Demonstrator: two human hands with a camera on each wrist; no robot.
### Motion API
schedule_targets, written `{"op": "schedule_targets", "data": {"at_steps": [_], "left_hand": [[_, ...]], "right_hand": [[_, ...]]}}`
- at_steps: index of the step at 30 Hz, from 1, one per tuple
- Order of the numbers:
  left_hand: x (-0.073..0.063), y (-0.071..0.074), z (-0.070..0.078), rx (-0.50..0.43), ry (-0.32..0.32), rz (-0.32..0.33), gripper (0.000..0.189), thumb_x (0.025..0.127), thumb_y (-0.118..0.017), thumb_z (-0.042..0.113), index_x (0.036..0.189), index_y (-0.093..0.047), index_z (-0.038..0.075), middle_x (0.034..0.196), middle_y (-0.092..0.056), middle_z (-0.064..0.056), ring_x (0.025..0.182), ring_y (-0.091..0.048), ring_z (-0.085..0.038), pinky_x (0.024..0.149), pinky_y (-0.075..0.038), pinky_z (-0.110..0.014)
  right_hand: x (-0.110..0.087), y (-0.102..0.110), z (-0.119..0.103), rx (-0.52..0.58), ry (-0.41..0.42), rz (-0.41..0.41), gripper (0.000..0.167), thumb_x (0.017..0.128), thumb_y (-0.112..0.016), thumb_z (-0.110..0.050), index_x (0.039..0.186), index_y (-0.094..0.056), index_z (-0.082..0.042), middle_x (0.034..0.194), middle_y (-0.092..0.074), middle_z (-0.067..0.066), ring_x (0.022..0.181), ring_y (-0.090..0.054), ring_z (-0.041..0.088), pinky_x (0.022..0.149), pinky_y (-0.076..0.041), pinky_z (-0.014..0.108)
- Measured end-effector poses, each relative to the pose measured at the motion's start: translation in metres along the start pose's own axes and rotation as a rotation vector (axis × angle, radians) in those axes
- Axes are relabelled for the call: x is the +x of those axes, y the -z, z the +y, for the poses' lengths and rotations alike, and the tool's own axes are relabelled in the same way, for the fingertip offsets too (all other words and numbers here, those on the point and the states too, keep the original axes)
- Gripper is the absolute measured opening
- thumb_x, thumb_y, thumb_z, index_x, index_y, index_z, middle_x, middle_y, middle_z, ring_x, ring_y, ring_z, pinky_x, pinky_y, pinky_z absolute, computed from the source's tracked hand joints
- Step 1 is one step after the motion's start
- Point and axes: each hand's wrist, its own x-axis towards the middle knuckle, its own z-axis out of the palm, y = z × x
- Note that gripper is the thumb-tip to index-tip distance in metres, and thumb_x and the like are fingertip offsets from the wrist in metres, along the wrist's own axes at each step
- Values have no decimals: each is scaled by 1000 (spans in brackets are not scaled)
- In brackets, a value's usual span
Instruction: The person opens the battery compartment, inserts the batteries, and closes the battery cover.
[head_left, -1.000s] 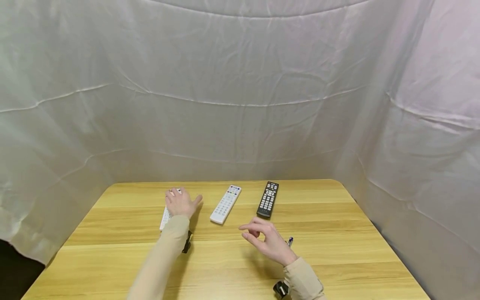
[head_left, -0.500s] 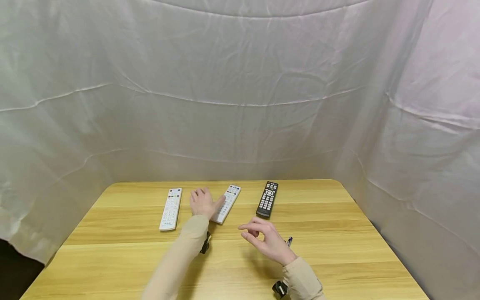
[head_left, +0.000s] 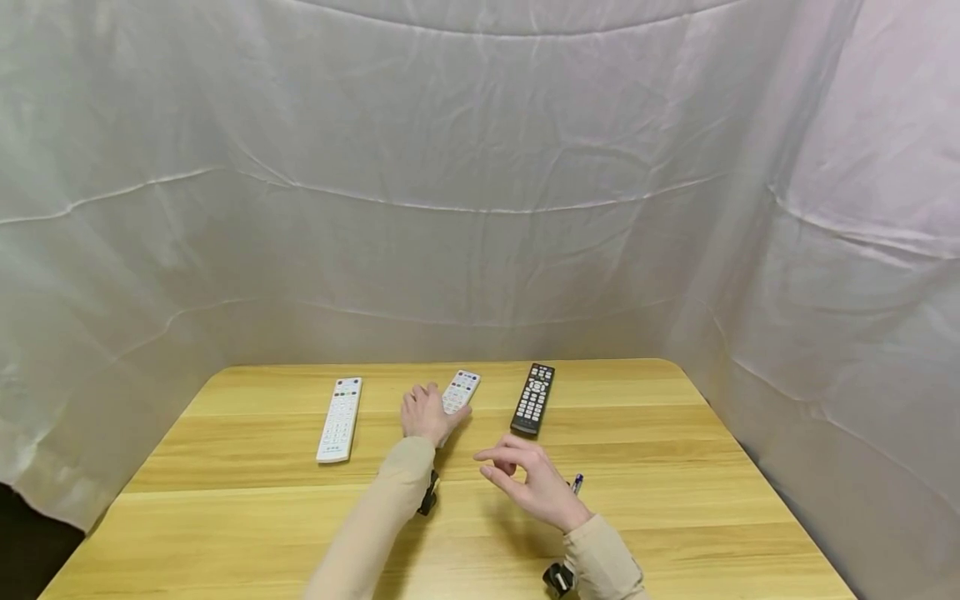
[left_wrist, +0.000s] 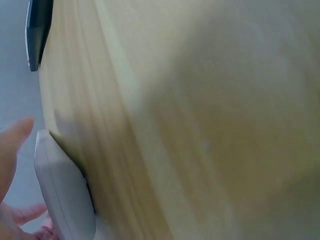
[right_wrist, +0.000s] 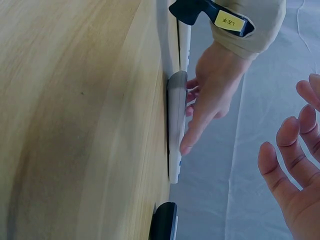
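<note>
Before me a person works with bare hands at a light wood-grain table, closed in at the back and sides by pale, creased cloth. Three remote controls lie on the wood, buttons up: a white remote at the person's left, a second white remote in the middle, slanted with its far end toward the right, and a black remote with pale buttons to the right of that. The left hand is over the near part of the middle remote, covering much of it, while the far end with its coloured buttons shows beyond. Its thumb is straight and spread well away from the fingers, which reach along the remote's other side; I cannot tell whether the fingertips touch it. The right hand is held apart from the left, nearer the person than the black remote, with nothing in its grasp and its fingers loosely bent, separated from one another in the right wrist view. Just behind it, partly hidden, is a slim blue-tipped object. Both arms wear beige sleeves, and a black device sits beneath the right wrist.
</note>
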Motion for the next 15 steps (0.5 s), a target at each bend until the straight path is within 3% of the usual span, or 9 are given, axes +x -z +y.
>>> {"op": "schedule_targets", "data": {"at_steps": [7, 15], "left_hand": [[0, -5, -1, -66, 13, -16, 74, 75, -84, 45, 123, -57, -4, 100, -55, -20, 88, -51, -33, 75, -49, -42], [-1, -9, 0, -131, 19, -9, 63, 77, -84, 37, 116, -57, -4, 99, -53, -19, 88, -50, -32, 73, -49, -41]], "right_hand": [[1, 0, -2, -4, 5, 2, 17, 96, -67, -11, 110, -75, -11, 80, -61, -3, 74, -46, -2, 61, -52, 26], [1, 0, -2, -4, 4, 0, 17, 96, -67, -10, 110, -76, -11, 80, -60, -3, 74, -46, -1, 60, -51, 26]]}}
